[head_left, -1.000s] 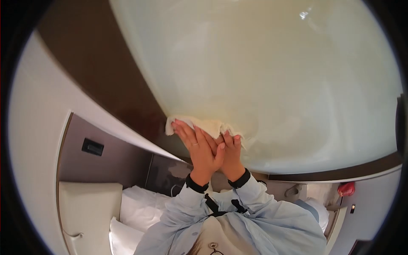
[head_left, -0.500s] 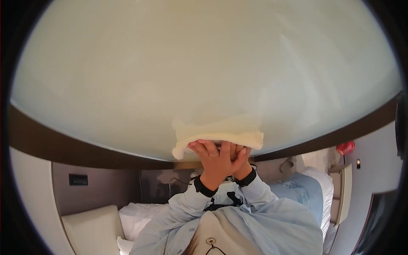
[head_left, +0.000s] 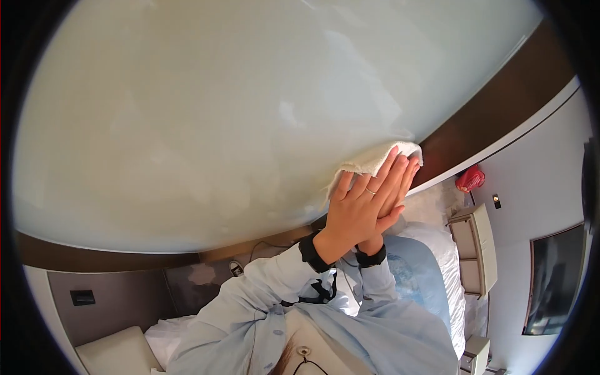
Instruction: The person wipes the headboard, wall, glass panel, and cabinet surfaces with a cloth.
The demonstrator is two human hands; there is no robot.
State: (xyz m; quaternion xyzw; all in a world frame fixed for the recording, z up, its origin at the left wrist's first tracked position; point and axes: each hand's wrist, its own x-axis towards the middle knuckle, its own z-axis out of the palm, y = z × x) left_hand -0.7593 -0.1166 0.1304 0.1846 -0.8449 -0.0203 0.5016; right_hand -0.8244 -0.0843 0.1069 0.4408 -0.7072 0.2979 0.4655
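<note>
A white cloth (head_left: 375,159) lies bunched against a large pale, glossy surface (head_left: 187,125), near its dark brown border. My left hand (head_left: 351,215), with a ring on one finger, holds the cloth to the surface with its fingers stretched along it. Crossed beneath and to the right is my right hand (head_left: 392,209), partly covered by the left, its fingertips also at the cloth. The two hands overlap and touch. Dark cuffs circle both wrists. The cloth's underside is hidden.
A dark brown band (head_left: 500,94) edges the glossy surface. Below are a bed with a blue cover (head_left: 412,269), a beige cabinet (head_left: 476,250), a red object (head_left: 470,179) and a wall-mounted screen (head_left: 555,278). A beige headrest or chair back (head_left: 119,353) shows at lower left.
Both hands and the cloth have moved right and up across the surface, to near its brown border. The whole view has tilted and shifted.
</note>
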